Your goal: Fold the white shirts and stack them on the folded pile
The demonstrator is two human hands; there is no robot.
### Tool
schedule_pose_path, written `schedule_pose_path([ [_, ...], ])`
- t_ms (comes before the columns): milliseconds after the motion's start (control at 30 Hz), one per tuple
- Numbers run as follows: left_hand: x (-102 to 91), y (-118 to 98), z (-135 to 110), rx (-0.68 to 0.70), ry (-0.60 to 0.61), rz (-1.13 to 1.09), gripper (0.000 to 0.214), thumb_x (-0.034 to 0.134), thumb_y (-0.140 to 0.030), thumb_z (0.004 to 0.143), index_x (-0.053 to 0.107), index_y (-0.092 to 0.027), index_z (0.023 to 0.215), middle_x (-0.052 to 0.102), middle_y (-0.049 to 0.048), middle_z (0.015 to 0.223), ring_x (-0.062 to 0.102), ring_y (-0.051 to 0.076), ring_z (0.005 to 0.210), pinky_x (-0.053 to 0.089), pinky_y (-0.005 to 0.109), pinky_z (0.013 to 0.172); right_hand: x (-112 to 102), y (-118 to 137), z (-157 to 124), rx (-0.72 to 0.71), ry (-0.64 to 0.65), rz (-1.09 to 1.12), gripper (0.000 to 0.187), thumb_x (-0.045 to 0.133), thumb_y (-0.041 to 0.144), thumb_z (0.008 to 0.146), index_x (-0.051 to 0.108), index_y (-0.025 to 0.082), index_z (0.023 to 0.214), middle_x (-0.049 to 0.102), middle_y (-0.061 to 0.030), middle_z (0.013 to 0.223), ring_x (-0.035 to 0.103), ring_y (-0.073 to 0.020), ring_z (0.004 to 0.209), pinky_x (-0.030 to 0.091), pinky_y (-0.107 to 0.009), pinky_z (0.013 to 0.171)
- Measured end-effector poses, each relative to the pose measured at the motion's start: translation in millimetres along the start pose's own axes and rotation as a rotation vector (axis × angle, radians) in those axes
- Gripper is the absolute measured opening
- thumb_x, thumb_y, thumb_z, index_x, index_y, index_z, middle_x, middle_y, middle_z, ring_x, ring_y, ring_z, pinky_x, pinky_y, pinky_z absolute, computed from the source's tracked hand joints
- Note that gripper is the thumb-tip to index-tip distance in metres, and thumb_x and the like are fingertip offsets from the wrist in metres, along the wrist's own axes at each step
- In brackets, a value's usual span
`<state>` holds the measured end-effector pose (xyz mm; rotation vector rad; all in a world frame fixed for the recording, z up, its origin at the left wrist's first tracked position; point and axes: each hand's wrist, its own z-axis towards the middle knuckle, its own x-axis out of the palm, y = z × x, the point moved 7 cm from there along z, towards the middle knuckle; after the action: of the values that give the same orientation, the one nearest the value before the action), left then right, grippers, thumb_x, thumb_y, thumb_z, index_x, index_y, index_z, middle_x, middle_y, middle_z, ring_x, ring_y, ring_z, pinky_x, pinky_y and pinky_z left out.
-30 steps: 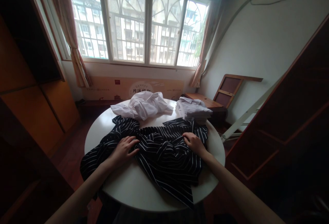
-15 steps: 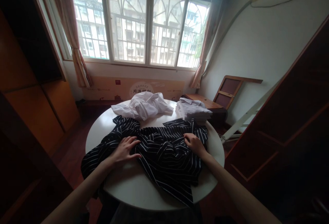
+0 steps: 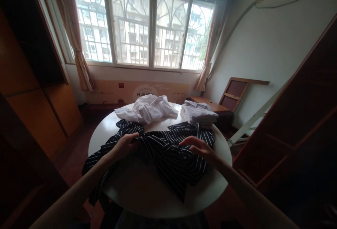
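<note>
A black shirt with thin white stripes [image 3: 171, 159] lies rumpled across the round white table [image 3: 147, 201]. One part of it hangs over the table's left edge. My left hand [image 3: 127, 144] pinches the cloth near the middle and lifts a fold of it a little. Over the right part of the shirt is my right hand [image 3: 200, 148], its fingers apart and curved just above the fabric; whether the fingertips touch it I cannot tell.
Behind the shirt lies a crumpled white garment [image 3: 151, 109]. A stack of folded white shirts [image 3: 199, 112] stands at the table's back right. Farther right are a low wooden table [image 3: 210, 103] and a leaning dark-red door panel [image 3: 292, 123].
My left hand has gone from lying spread on the shirt to pinching and raising its cloth. My right hand has loosened its fingers. The shirt's front corner has shifted left and slightly up.
</note>
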<state>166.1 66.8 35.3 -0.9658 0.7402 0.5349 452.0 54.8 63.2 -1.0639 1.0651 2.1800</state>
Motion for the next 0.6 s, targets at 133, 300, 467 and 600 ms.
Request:
schedule_pose_path([
  [133,-13.1,-29,12,0.006,-0.048,-0.046,0.020,0.047,-0.031,0.077,0.055,-0.014,0.068,0.056,-0.0009,0.063,0.051,0.012,0.062,0.040,0.023,0.061,24,70,-22,-0.110,0.022,0.071,0.022,0.053,0.046,0.078,0.058,0.027,0.087,0.063,-0.0063,0.094,0.058,-0.0229,0.083,0.045,-0.033,0.070],
  [300,-4.7,-71,13,0.124,-0.037,-0.147,0.014,0.053,-0.026,0.072,0.057,-0.014,0.066,0.056,-0.0006,0.064,0.049,0.011,0.063,0.040,0.022,0.062,70,83,-29,0.047,0.088,-0.186,0.033,0.061,0.048,0.069,0.053,0.020,0.084,0.060,-0.0068,0.077,0.055,-0.0223,0.068,0.041,-0.033,0.061],
  [467,4.7,-70,8,0.096,-0.003,-0.043,0.012,0.054,-0.023,0.071,0.054,-0.015,0.063,0.048,-0.0045,0.055,0.040,0.007,0.053,0.033,0.019,0.052,96,46,-18,0.019,0.154,-0.386,0.017,0.051,0.016,0.072,0.056,0.015,0.088,0.060,-0.0134,0.087,0.055,-0.0249,0.078,0.041,-0.035,0.068],
  [600,6.8,-49,1,0.054,0.116,-0.015,0.024,0.063,-0.035,0.067,0.057,-0.017,0.081,0.055,-0.0039,0.062,0.046,0.010,0.056,0.035,0.019,0.053,103,25,-17,0.023,0.112,-0.292,0.014,0.045,0.009,0.072,0.055,0.016,0.079,0.059,-0.0101,0.086,0.054,-0.0213,0.078,0.041,-0.032,0.070],
])
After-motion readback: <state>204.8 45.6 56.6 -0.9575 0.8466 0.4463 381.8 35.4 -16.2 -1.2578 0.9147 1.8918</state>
